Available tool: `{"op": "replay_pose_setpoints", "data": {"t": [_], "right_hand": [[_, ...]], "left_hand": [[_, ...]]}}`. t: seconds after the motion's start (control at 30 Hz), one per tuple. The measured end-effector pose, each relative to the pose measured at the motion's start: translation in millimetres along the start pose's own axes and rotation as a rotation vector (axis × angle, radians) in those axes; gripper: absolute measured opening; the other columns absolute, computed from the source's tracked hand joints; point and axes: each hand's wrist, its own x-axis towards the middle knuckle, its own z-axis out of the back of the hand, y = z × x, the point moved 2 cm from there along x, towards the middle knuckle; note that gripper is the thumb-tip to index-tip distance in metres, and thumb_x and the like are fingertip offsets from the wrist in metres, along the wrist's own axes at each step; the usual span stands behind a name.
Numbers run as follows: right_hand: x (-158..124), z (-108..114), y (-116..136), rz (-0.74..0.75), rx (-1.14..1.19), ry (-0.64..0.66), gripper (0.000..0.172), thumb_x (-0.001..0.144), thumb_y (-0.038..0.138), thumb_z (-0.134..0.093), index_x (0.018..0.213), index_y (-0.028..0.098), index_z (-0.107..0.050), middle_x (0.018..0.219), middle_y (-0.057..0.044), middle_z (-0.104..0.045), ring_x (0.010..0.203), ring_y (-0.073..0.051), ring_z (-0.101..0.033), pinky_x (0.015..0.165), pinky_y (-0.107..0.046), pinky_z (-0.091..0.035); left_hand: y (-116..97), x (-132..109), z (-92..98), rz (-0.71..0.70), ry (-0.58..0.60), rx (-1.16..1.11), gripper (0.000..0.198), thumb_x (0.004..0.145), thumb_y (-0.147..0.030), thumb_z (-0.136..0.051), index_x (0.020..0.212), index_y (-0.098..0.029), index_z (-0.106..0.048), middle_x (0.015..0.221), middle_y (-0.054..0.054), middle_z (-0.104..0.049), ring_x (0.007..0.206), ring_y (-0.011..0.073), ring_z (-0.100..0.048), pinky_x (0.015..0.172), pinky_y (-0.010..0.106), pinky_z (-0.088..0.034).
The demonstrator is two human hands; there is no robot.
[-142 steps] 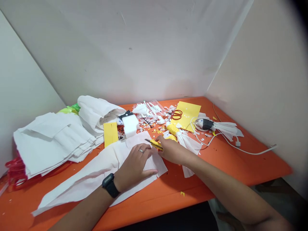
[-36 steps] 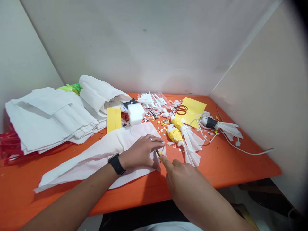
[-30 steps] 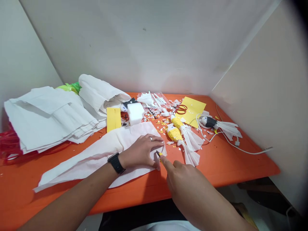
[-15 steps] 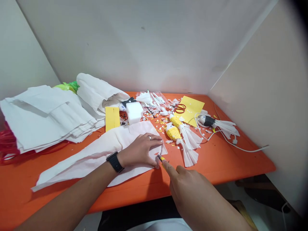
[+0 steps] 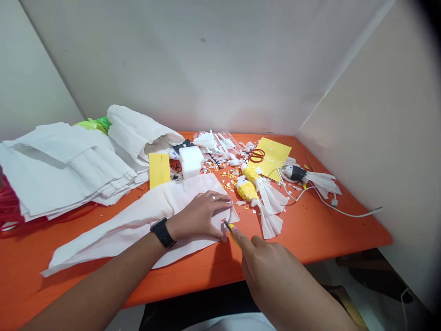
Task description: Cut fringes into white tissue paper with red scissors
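Note:
A long white sheet [image 5: 138, 230], crepe-like and creased, lies slantwise over the front of the table. My left hand [image 5: 203, 214] presses down on its right end, thumb and fingers apart. In the closed fingers of my right hand [image 5: 265, 259] is a yellow cutter knife [image 5: 231, 229], its dark blade meeting the sheet close to my left thumb. Most of the knife's handle is hidden by my hand. Just beyond the sheet's right end sit two yellow-scaled fish figures [image 5: 246, 189] with white pleated tails.
Stacked white sheets [image 5: 62, 170] and a white roll [image 5: 138, 131] fill the left. A white foam block [image 5: 191, 161], red-handled scissors [image 5: 257, 155], yellow paper [image 5: 275, 154] and scraps lie behind. A white cable [image 5: 358, 215] loops around a black-and-white fish figure [image 5: 294, 173] at right.
The view has shifted very slightly. Both hands stay almost where they were, with the knife's blade still at the sheet's right end.

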Motion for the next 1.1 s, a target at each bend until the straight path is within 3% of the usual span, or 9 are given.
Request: {"op": "replay_pose_setpoints", "data": {"t": [0.3,0.5,0.67,0.77,0.87,0.97,1.03,1.1], "right_hand": [[-10,-11,-7,0.029,-0.011,0.046,0.085,0.082,0.007,-0.05,0.162,0.021,-0.022,0.099,-0.013,-0.071,0.069,-0.029,-0.071,0.048,-0.032,-0.022],[-24,-22,-16,0.042,0.05,0.057,0.08,0.084,0.007,-0.048,0.16,0.021,-0.03,0.101,-0.014,-0.073,0.07,-0.026,-0.073,0.049,-0.03,-0.034],[-36,-18,-35,0.081,0.185,-0.213,0.07,0.086,0.013,-0.048,0.153,0.032,-0.042,0.091,-0.007,-0.075,0.064,-0.023,-0.071,0.058,-0.028,-0.048],[-35,-4,-48,0.092,0.253,-0.39,0.06,0.093,0.02,-0.044,0.151,0.037,-0.043,0.102,-0.007,-0.075,0.069,-0.024,-0.071,0.065,-0.032,-0.053],[-13,14,-57,0.053,0.297,-0.524,0.055,0.099,0.027,-0.039,0.153,0.036,-0.037,0.127,-0.009,-0.068,0.081,-0.025,-0.071,0.072,-0.036,-0.053],[31,30,-61,0.069,0.361,-0.585,0.048,0.099,0.028,-0.04,0.147,0.028,-0.043,0.131,-0.012,-0.064,0.097,-0.027,-0.067,0.078,-0.035,-0.05],[65,36,-64,0.112,0.475,-0.588,0.039,0.097,0.024,-0.041,0.135,0.023,-0.051,0.117,-0.011,-0.065,0.091,-0.023,-0.064,0.074,-0.032,-0.048],[95,37,-66,0.218,0.715,-0.502,0.034,0.093,0.022,-0.047,0.126,0.022,-0.052,0.098,-0.004,-0.063,0.078,-0.017,-0.059,0.066,-0.026,-0.046]], "left_hand": [[4,-1,-0.2,-0.012,0.003,-0.027,0.084,0.06,-0.06,-0.088,0.134,-0.03,-0.063,0.145,0.006,-0.059,0.132,0.0337,-0.049,0.108,0.044,-0.037],[5,0,-0.6,-0.009,0.022,-0.015,0.079,0.066,-0.063,-0.082,0.135,-0.029,-0.063,0.146,0.007,-0.058,0.133,0.0336,-0.048,0.109,0.045,-0.036],[2,-1,-0.1,-0.009,0.0,-0.003,0.083,0.064,-0.064,-0.084,0.136,-0.029,-0.062,0.145,0.007,-0.058,0.133,0.0334,-0.049,0.109,0.046,-0.036],[-8,-3,0.5,-0.015,-0.039,0.019,0.077,0.065,-0.063,-0.084,0.131,-0.028,-0.064,0.141,0.008,-0.061,0.129,0.0329,-0.051,0.109,0.046,-0.037],[-18,-5,-0.7,-0.009,-0.078,0.07,0.058,0.073,-0.051,-0.082,0.123,-0.026,-0.065,0.137,0.008,-0.063,0.127,0.0322,-0.053,0.106,0.047,-0.039],[-23,-5,-1.1,-0.027,-0.111,0.085,0.029,0.081,-0.034,-0.075,0.107,-0.024,-0.069,0.13,0.007,-0.067,0.124,0.0295,-0.055,0.105,0.045,-0.04],[-24,-4,0.9,-0.04,-0.138,0.072,0.014,0.086,-0.023,-0.068,0.1,-0.024,-0.07,0.12,0.005,-0.071,0.121,0.0264,-0.057,0.103,0.042,-0.042],[-24,-4,4.5,-0.044,-0.184,0.052,0.016,0.087,-0.016,-0.064,0.098,-0.025,-0.071,0.11,0.004,-0.073,0.116,0.0245,-0.059,0.1,0.041,-0.044]]}}
